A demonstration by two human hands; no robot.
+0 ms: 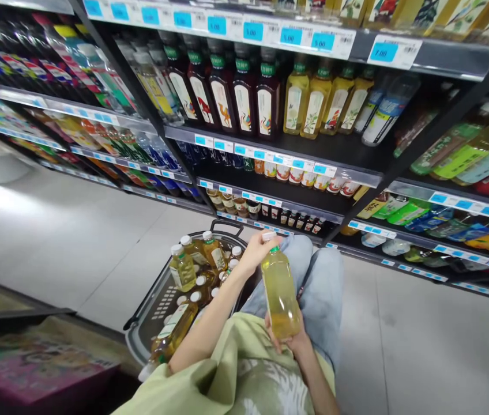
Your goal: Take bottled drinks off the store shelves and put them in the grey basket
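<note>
A large bottle of yellow-green drink with a white cap and green neck ring stands roughly upright over my lap. My left hand has its fingers closed around the cap and neck. Beneath the bottle, my right hand holds its base, with some fingers hidden behind it. Beside my left forearm is a grey basket holding several bottles with white caps, some upright and one lying on its side.
Shelves of drinks with blue price tags run across the front. Dark bottles and yellow bottles line the middle shelf. A pink box lies at the lower left, beside the grey tiled floor.
</note>
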